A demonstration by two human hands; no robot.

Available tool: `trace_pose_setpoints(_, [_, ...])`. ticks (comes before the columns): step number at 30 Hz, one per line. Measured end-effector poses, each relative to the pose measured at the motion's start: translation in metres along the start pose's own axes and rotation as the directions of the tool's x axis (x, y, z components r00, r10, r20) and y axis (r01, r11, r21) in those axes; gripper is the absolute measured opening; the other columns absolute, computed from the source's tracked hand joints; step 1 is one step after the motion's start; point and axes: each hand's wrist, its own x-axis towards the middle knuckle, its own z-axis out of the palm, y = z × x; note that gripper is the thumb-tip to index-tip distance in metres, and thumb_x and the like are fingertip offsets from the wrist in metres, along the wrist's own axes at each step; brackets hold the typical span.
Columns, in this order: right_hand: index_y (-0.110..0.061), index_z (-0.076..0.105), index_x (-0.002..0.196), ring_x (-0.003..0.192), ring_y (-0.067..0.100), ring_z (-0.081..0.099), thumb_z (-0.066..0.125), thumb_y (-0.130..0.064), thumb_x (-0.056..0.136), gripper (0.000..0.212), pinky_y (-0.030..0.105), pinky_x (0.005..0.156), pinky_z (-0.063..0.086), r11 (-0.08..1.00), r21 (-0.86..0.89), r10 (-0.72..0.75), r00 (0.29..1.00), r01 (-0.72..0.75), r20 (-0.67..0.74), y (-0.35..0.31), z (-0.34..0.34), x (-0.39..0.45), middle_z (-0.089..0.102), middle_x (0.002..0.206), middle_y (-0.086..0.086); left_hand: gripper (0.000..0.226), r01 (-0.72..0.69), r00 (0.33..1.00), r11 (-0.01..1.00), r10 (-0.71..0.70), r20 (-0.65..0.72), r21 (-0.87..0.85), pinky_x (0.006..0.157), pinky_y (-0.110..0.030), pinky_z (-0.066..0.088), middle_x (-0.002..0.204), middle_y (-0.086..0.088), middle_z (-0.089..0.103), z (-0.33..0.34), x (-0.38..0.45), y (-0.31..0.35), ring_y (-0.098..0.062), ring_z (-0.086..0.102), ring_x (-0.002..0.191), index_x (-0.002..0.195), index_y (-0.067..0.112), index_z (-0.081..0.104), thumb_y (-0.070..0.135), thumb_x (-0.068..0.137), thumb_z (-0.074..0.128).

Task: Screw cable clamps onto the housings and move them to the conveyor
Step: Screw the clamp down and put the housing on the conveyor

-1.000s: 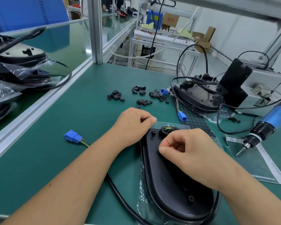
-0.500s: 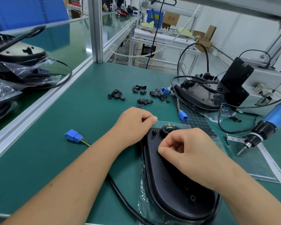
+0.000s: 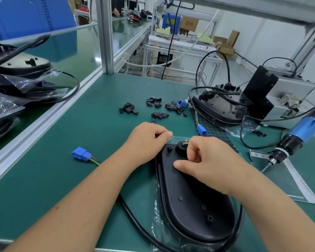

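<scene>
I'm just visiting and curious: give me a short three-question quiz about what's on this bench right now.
1. True or false: the electric screwdriver is in the person's right hand.
2. Which colour is the connector lying left of the left hand? A red, B blue, C yellow.
3. Fill in: the loose black cable clamps lie on the green ____, beyond both hands.

Key: 1 false, it lies at the bench's right edge; 2 B; 3 mat.
</scene>
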Motion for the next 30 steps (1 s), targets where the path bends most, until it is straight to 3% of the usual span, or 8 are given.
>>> trace_pose_setpoints(5, [-0.023,0.050,0.071,0.059,0.004,0.047,0.071,-0.040,0.079,0.028,0.022,0.057,0.035,0.997,0.062,-0.037,0.999,0.038,-0.009,0.001,0.001,-0.002,0.054,0.064,-0.009,0.012,0.031,0.999,0.989,-0.034,-0.018,-0.147,0.085,-0.026,0.051,0.087,0.008,0.074,-0.014,-0.009,0.013,-0.004,0.064,0.082,0.091,0.023,0.076,0.028,0.089,0.065])
trace_pose_setpoints(8, [-0.020,0.054,0.070,0.052,0.007,0.053,0.071,-0.030,0.081,0.022,0.021,0.056,0.041,0.966,0.254,-0.032,0.997,0.050,-0.073,0.011,-0.005,-0.008,0.056,0.057,-0.008,0.023,0.047,0.990,0.961,-0.009,-0.140,0.272,0.085,-0.028,0.048,0.093,0.006,0.071,-0.038,-0.024,0.017,-0.013,0.063,0.092,0.098,0.026,0.073,0.043,0.088,0.063])
trace_pose_setpoints(10, [-0.019,0.056,0.069,0.046,0.006,0.052,0.070,-0.026,0.081,0.020,0.018,0.052,0.041,0.941,0.335,0.006,0.989,0.045,-0.151,0.022,-0.011,-0.014,0.056,0.051,-0.006,0.043,0.200,0.972,0.789,-0.086,-0.217,0.581,0.071,-0.030,0.046,0.083,0.003,0.068,-0.059,-0.049,0.010,-0.021,0.062,0.084,0.080,0.023,0.069,0.064,0.082,0.055])
trace_pose_setpoints(14, [-0.016,0.060,0.071,0.041,0.004,0.047,0.069,-0.024,0.083,0.017,0.016,0.047,0.038,0.889,0.458,0.102,0.971,0.010,-0.219,0.039,-0.020,-0.020,0.058,0.051,-0.004,0.076,0.367,0.894,0.586,-0.438,-0.099,0.722,0.052,-0.021,0.040,0.052,0.007,0.056,-0.069,-0.109,0.003,-0.012,0.057,0.057,0.057,0.013,0.050,0.088,0.062,0.043])
trace_pose_setpoints(18, [-0.014,0.061,0.074,0.039,0.002,0.048,0.066,-0.019,0.086,0.014,0.010,0.041,0.036,0.818,0.575,0.129,0.967,0.023,-0.222,0.038,-0.023,-0.018,0.062,0.055,-0.004,0.040,0.404,0.891,0.739,-0.452,-0.047,0.539,0.053,-0.026,0.042,0.051,0.003,0.055,-0.061,-0.119,0.004,-0.015,0.052,0.053,0.055,0.016,0.048,0.046,0.077,0.063])
trace_pose_setpoints(21, [-0.018,0.062,0.075,0.041,0.003,0.051,0.065,-0.023,0.086,0.013,0.010,0.042,0.037,0.811,0.581,0.086,0.968,0.070,-0.236,0.036,-0.024,-0.020,0.065,0.060,-0.002,0.030,0.484,0.875,0.852,-0.471,-0.109,0.199,0.055,-0.028,0.049,0.053,-0.001,0.067,-0.070,-0.106,0.009,-0.014,0.055,0.044,0.053,0.014,0.056,0.027,0.078,0.064])
trace_pose_setpoints(25, [-0.026,0.063,0.083,0.054,0.009,0.059,0.063,-0.021,0.088,0.007,0.023,0.056,0.046,0.849,0.507,0.014,0.954,0.146,-0.299,0.037,-0.024,-0.016,0.069,0.071,0.002,0.003,0.366,0.915,0.895,-0.396,-0.075,-0.257,0.059,-0.028,0.037,0.061,-0.007,0.072,-0.072,-0.068,0.035,-0.013,0.049,0.037,0.087,0.007,0.064,0.006,0.085,0.062])
trace_pose_setpoints(30, [-0.033,0.048,0.138,0.125,0.025,0.044,0.059,-0.012,0.090,0.053,0.036,0.101,0.036,0.924,-0.144,-0.383,0.849,0.355,-0.365,0.035,-0.024,-0.002,0.047,0.139,0.007,0.023,-0.040,0.987,0.994,0.023,0.160,0.106,0.050,-0.009,0.037,0.064,0.005,0.069,-0.050,-0.033,0.078,0.003,0.047,0.043,0.112,0.026,0.070,0.017,0.091,0.063])
